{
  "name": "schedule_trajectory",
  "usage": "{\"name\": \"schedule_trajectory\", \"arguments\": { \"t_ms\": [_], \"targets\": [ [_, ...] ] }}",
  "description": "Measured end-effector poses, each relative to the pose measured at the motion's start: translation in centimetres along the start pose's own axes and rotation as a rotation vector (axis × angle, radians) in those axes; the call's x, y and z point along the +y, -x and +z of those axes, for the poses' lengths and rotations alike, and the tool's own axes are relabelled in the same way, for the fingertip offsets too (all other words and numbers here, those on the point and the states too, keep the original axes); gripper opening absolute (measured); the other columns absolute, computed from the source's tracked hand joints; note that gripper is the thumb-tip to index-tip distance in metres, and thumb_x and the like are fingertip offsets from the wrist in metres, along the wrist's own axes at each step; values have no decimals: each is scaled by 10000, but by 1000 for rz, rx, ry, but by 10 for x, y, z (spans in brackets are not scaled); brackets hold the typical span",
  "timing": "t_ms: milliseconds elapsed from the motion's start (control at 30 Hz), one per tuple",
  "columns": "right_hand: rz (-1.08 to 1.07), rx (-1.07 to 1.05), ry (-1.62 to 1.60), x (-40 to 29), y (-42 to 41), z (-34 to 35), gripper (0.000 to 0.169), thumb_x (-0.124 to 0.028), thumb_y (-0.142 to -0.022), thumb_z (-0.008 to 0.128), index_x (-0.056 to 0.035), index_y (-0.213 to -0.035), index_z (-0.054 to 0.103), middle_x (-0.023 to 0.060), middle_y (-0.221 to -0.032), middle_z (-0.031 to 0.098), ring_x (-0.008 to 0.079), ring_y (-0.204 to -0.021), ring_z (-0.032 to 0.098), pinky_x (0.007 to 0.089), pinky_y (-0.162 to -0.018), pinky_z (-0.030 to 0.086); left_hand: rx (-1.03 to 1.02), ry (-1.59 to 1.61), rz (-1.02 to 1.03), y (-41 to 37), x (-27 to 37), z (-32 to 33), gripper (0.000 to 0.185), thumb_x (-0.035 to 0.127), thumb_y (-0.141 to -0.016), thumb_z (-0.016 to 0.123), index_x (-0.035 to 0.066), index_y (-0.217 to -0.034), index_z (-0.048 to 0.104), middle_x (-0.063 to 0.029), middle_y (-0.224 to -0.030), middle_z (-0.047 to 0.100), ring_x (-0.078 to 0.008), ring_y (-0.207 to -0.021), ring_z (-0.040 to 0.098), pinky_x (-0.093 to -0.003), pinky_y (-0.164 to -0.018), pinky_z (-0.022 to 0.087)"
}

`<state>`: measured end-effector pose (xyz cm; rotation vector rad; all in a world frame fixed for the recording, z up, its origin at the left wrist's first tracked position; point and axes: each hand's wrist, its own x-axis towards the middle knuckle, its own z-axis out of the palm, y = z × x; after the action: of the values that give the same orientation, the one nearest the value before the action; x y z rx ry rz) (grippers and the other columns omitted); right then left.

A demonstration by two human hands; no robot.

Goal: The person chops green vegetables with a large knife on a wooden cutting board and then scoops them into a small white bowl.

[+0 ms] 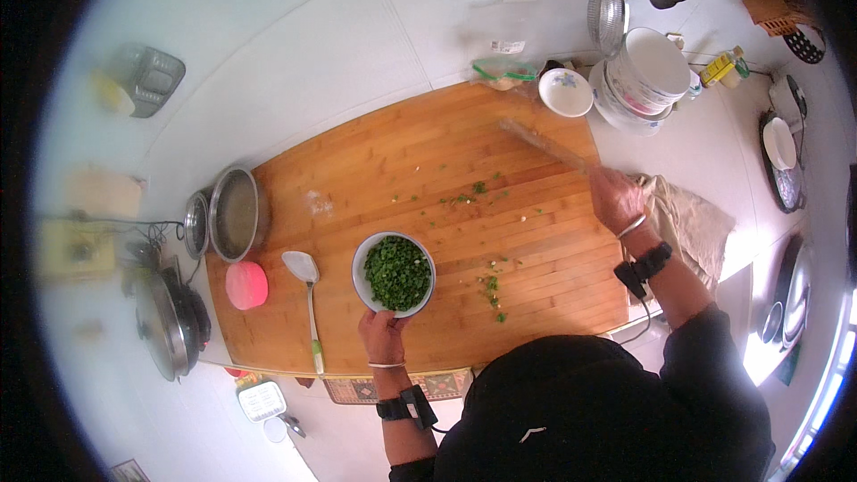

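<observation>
My left hand (383, 340) grips the near rim of a white bowl (359, 281) with a dark rim, filled with chopped green herbs (398, 272). At the right end of the wooden board, my right hand (614, 199) is closed on a long, flat, blurred tool (546, 145), perhaps a knife, pointing up and left over the board. Bits of chopped green (492, 286) lie scattered on the wooden board (301, 181). Left of the bowl rests a metal spatula (301, 266) with a green-tipped handle.
A pink round container (246, 285) and a metal basin (236, 214) stand at the board's left end. Beyond its right end are stacked bowls (653, 67), a small dish (566, 92) and a beige cloth (683, 221). A lidded pan (161, 325) stands at far left.
</observation>
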<state>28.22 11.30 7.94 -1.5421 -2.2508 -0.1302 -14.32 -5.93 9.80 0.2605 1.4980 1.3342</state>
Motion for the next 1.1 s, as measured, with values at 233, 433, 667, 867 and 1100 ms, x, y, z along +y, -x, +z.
{"name": "schedule_trajectory", "arguments": {
  "t_ms": [233, 433, 667, 867, 1100],
  "targets": [
    [-223, -89, -274, -45, 13, -34, 173, -20, -765, 632, -35, -936, 649, 128, -886, 667, 293, -745, 649, 372, -614, 536, 91, 133, 43, 19, -14, -26, 362, 2, -760, 507, -93, -1108, 537, -172, -1021, 632, -258, -848, 673, -366, -714, 598],
    [-187, -41, -281, -60, -47, -13, 181, -56, -773, 614, -52, -951, 647, 121, -885, 659, 309, -746, 643, 391, -605, 533, 181, 211, 67, 35, -16, -34, 361, -13, -741, 511, -94, -1092, 540, -167, -1014, 632, -251, -832, 674, -353, -691, 598],
    [-408, 14, -314, -88, -118, 63, 264, -66, -755, 595, -69, -1017, 632, 111, -938, 658, 296, -820, 638, 403, -652, 532, 244, 265, 85, 50, -28, -55, 331, -28, -729, 496, -84, -1051, 548, -170, -998, 636, -245, -819, 674, -355, -680, 599],
    [-601, 23, -307, -117, -129, 91, 301, -64, -720, 609, -73, -1019, 635, 96, -949, 659, 272, -795, 633, 387, -631, 524, 302, 278, 104, 59, -28, -65, 298, -14, -738, 513, -71, -1026, 565, -153, -983, 645, -230, -797, 673, -349, -669, 599],
    [-747, -77, -384, -102, -69, 52, 292, -75, -698, 633, -62, -990, 630, 72, -945, 648, 242, -773, 621, 379, -633, 517, 303, 288, 120, 52, -25, -67, 325, 3, -741, 537, -53, -1060, 568, -141, -994, 646, -225, -828, 670, -320, -681, 584]
  ]
}}
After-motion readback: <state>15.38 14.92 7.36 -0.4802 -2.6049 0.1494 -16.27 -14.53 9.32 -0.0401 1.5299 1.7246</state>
